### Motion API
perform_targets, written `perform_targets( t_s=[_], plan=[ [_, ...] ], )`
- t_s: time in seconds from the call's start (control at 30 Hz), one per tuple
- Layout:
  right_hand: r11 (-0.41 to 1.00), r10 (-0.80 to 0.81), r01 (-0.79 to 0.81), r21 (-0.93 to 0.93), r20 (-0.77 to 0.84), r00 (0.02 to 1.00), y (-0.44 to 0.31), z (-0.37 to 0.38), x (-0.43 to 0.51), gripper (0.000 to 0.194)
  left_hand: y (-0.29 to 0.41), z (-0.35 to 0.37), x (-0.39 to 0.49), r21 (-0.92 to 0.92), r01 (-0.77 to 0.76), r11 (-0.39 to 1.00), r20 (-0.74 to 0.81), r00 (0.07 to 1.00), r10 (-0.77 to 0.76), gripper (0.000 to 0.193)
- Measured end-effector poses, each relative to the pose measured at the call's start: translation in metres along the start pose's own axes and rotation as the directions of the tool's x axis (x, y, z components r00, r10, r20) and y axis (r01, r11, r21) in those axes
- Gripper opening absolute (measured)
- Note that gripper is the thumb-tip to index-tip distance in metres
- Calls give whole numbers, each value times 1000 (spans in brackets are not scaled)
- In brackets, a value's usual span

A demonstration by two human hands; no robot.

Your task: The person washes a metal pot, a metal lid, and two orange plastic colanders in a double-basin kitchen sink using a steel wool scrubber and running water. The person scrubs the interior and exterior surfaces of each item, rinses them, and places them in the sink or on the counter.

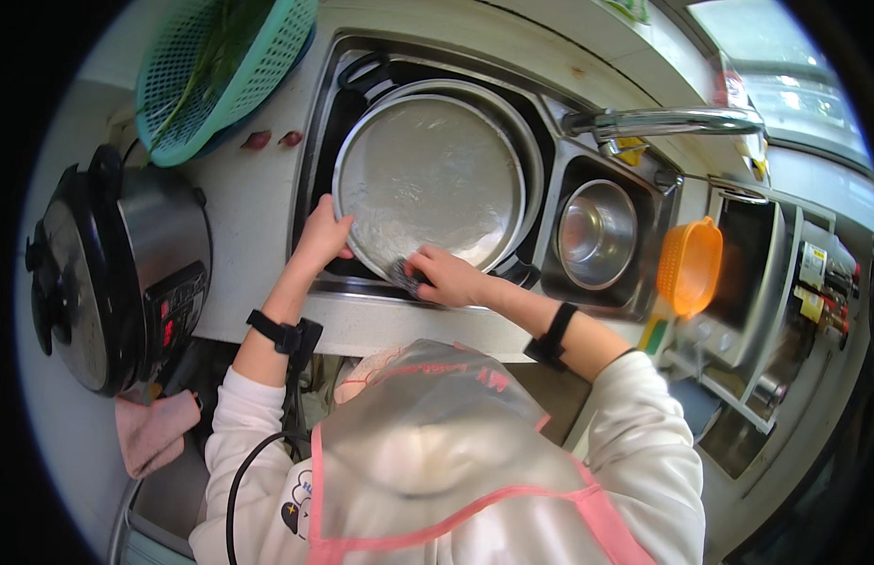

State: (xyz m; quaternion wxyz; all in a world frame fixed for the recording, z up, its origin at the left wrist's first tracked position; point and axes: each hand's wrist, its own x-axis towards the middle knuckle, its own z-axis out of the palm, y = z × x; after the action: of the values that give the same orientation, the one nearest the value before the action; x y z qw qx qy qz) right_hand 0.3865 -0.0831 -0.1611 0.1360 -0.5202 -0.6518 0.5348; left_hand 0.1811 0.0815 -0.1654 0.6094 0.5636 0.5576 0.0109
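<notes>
A round, shallow metal pan (430,176) with a wet surface rests over a larger metal pot (534,176) in the large basin of a stainless steel sink. My left hand (326,232) grips the pan's rim at its lower left. At the near rim, my right hand (444,275) holds a grey scouring pad (403,274), which presses against the pan's edge. Black handles (365,72) of the pot stick out at the upper left and lower right. What lies beneath the pan is hidden.
A chrome faucet (677,121) reaches over the small basin, which holds a metal bowl (598,234). An orange basket (689,267) stands to the right. At left are an electric pressure cooker (119,275), a turquoise basket (218,134) of greens and two shallots (257,140).
</notes>
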Motion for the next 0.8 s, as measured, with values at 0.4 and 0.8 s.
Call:
perform_targets(
  t_s=[0.4, 0.8],
  plan=[
    [921, 97, -136, -365, -124, 988, 39, -29, -48, 23, 3, -8, -1, -50, 16, 999, 23, 1000, -15, 23],
    [995, 84, -96, -37, -253, 964, -1, 12, 90, 31, -9, -4, -13, -164, 3, 986, -12, 1000, -5, 28]
  ],
)
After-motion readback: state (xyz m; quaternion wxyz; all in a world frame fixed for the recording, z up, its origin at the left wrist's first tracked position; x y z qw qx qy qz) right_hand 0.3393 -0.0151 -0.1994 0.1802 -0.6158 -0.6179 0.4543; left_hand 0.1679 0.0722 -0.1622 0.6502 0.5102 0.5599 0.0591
